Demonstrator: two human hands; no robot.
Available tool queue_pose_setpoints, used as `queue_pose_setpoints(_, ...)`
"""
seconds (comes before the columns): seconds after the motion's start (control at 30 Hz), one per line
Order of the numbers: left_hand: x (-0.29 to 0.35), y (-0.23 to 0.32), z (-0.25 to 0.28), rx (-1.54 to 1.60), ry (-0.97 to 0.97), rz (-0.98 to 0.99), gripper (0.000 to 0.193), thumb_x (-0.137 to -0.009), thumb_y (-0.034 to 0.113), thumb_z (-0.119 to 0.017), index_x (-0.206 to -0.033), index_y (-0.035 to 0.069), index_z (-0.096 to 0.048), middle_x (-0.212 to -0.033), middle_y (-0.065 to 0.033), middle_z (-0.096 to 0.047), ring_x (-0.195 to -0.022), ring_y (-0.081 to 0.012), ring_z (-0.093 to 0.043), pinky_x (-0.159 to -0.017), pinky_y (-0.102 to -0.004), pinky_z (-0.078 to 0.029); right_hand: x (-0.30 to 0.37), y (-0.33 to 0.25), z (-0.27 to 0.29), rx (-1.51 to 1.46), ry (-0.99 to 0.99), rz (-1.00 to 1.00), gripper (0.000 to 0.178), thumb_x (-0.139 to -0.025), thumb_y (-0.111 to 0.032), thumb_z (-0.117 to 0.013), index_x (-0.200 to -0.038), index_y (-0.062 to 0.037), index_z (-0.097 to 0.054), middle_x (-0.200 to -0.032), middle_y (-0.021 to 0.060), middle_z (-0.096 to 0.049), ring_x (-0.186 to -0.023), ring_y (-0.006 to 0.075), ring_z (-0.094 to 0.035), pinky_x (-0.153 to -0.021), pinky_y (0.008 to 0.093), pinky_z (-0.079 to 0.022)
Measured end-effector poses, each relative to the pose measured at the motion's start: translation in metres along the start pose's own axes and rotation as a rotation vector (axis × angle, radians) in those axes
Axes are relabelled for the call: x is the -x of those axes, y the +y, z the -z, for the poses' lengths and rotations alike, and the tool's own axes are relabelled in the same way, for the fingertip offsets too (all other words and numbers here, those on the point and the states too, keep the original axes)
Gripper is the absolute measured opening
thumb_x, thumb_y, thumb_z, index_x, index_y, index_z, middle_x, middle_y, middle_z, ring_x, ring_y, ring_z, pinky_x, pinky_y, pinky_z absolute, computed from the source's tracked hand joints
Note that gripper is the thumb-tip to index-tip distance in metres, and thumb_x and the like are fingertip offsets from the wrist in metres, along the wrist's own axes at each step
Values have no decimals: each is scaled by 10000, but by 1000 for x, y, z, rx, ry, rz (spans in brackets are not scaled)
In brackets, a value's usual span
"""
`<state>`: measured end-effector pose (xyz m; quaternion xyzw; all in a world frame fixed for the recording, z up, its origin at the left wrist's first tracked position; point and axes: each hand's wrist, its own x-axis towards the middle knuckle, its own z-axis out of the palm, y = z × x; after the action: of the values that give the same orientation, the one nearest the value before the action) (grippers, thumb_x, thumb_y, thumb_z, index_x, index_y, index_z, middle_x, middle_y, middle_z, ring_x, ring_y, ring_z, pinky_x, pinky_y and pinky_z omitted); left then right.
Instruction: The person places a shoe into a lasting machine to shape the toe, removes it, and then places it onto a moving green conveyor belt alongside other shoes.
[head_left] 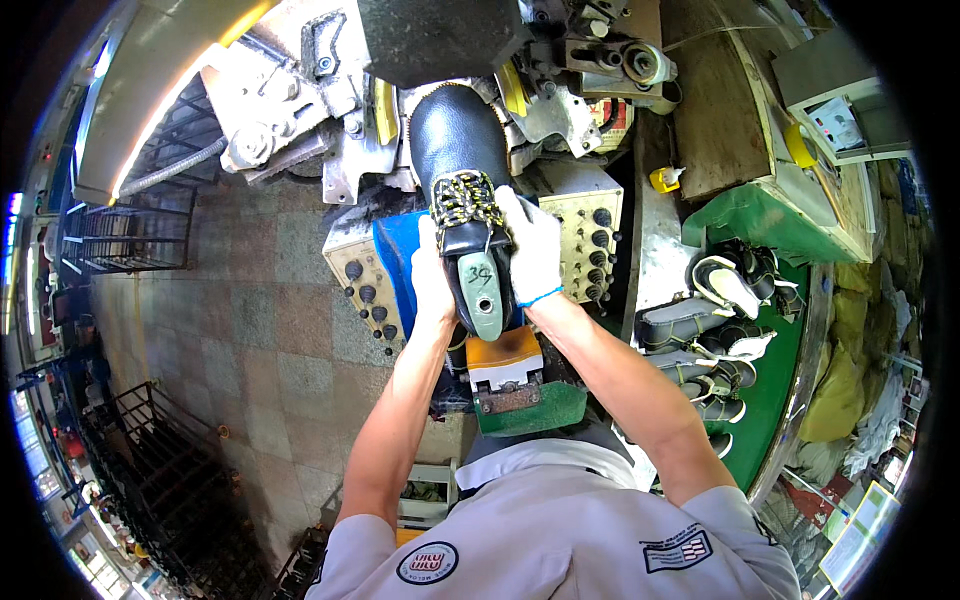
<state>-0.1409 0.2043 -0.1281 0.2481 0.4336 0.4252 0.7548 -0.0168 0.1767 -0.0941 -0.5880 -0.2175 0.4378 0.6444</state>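
A black leather shoe upper with yellow-and-black laces sits toe-first in the jaws of a machine. A pale green shoe last with a hole in it fills the upper's open heel end. Both my hands wear white gloves and clasp the upper from its two sides. My left hand is pressed along the left side, its fingertips partly hidden. My right hand wraps the right side near the laces. Below the heel end is an orange-topped pad on the machine.
Control panels with black knobs flank the shoe. On the right, several shoe uppers lie on a green surface beside a wooden bench. Dark metal racks stand at left on the tiled floor. A dark machine head overhangs the toe.
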Motion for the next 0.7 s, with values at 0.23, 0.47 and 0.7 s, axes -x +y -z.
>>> queue_pose_setpoints(0.23, 0, 3, 1, -151, -175, -162, 561, -1119, 445, -277, -1196, 37, -654, -1076, -73, -725, -921, -171, -703, -870, -322, -570, -10, 13, 6, 71, 28, 49, 442, -979, -369, -665, -1067, 60, -724, -947, 68, -727, -850, 109, -611, -768, 288, -502)
queue_pose_setpoints(0.47, 4, 7, 0, -106, -125, -109, 602, -1097, 526, -325, -1147, 51, -691, -1001, -57, -735, -848, -143, -700, -791, -300, -572, -8, 3, 11, 8, -25, -40, 446, -979, -368, -664, -1066, 66, -724, -937, 62, -719, -831, 115, -605, -771, 278, -497)
queue_pose_setpoints(0.7, 14, 17, -5, 9, -51, 41, 591, -1091, 527, -360, -1108, 44, -700, -968, -45, -720, -810, -136, -661, -760, -313, -551, -1, 0, 5, -113, -13, -68, 439, -986, -335, -670, -1163, 65, -704, -1051, 67, -715, -937, 120, -606, -861, 274, -482)
